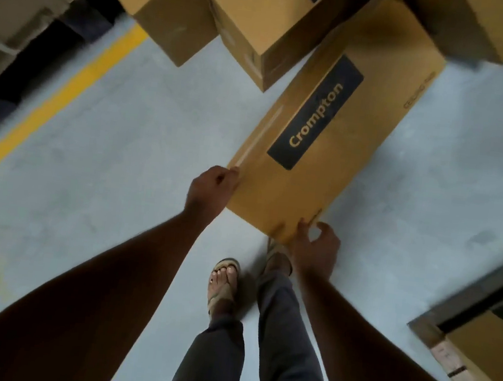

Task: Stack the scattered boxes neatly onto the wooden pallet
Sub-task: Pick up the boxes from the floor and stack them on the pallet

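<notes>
Bare forearms nearest cam, reaching fwd over grey trousers and sandalled feet (224,283). Left hand (211,190) curled at near-left corner of long box (337,131), fingers bent vs its edge; grip itself not fully visible. Right hand (315,246) at near-right corner, fingers spread and curled round the corner edge, thumb out to the side. Box cardboard, dark "Crompton" label on top, running away diag. toward upper right, near end above the right foot, far end tucked among other cartons (255,26). Grey floor (108,150) w/ yellow line (57,101) at left. Wooden pallet (469,377) at lower right, carton on it.
</notes>
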### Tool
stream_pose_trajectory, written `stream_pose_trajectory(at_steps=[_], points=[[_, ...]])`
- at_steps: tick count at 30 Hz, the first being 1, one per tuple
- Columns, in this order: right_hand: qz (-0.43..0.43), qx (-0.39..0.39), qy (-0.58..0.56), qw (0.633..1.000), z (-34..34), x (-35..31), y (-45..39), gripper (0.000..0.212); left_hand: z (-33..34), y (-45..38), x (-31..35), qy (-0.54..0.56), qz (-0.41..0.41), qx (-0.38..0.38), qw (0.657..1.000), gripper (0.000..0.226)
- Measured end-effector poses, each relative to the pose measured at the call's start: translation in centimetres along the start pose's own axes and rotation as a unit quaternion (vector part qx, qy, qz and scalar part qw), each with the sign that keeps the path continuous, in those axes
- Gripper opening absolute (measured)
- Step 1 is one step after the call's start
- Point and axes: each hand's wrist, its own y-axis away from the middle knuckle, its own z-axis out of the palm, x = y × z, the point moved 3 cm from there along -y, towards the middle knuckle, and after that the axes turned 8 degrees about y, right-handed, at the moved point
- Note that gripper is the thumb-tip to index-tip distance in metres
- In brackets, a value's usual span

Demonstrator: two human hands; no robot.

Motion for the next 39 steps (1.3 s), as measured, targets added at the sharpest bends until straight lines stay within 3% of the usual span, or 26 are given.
stream_pose_trajectory(at_steps=[1, 3, 5, 8, 10, 12, 14, 17, 20, 23, 29, 33, 39], points=[[0.037, -0.012, -0.066, 0.997, -0.3, 0.4, -0.6, 0.068, 0.7, -0.9, 0.0, -0.007, 0.005, -0.005, 1.0, 0.042], [0.011, -0.055, -0.11, 0.992, -0.3, -0.8, -0.9, 0.096, 1.5, -2.3, -0.7, 0.01, -0.019, -0.058, 0.998, 0.042], [-0.023, -0.025, -0.099, 0.994, 0.6, -2.2, -1.8, 0.116, 2.8, -3.7, -1.2, 0.005, -0.021, -0.13, 0.991, 0.069], [-0.017, 0.027, -0.079, 0.996, 3.6, -3.8, -2.1, 0.137, 6.1, -5.9, -2.4, -0.244, 0.023, -0.183, 0.952, 0.125], [0.027, 0.059, -0.062, 0.996, 5.2, -3.3, -1.5, 0.128, 8.7, -5.9, -2.7, -0.267, 0.05, -0.223, 0.936, 0.126], [0.03, 0.084, -0.091, 0.992, 5.2, -1.5, -1.6, 0.124, 9.9, -6.1, -2.7, -0.123, 0.048, -0.175, 0.976, 0.117], [-0.004, 0.09, -0.112, 0.99, 4.6, 0.7, -1.9, 0.121, 9.8, -7.3, -2.9, -0.031, 0.001, -0.114, 0.993, 0.116], [0.017, 0.059, -0.169, 0.984, 3.7, 3.8, -2.5, 0.122, 9.6, -8.6, -4.4, -0.024, -0.101, -0.164, 0.981, 0.128], [0.053, 0.006, -0.249, 0.967, 2.1, 4.9, -2.2, 0.115, 9.3, -7.3, -3.9, -0.007, -0.092, -0.221, 0.971, 0.102], [0.061, -0.015, -0.304, 0.951, -0.1, 5.2, -0.9, 0.106, 6.9, -4.4, -2.7, 0.038, -0.052, -0.175, 0.983, 0.085], [0.028, -0.067, -0.282, 0.957, -6.1, 5.9, 6.8, 0.116, -0.1, 6.4, -1.1, 0.057, -0.017, -0.175, 0.983, 0.085], [0.022, -0.081, -0.309, 0.947, -10.0, 5.9, 16.0, 0.102, -5.6, 16.5, -1.6, 0.089, -0.008, -0.146, 0.985, 0.074], [0.008, -0.097, -0.357, 0.929, -14.8, 6.6, 29.2, 0.082, -12.9, 30.0, 0.8, 0.102, 0.032, -0.117, 0.987, 0.082]])
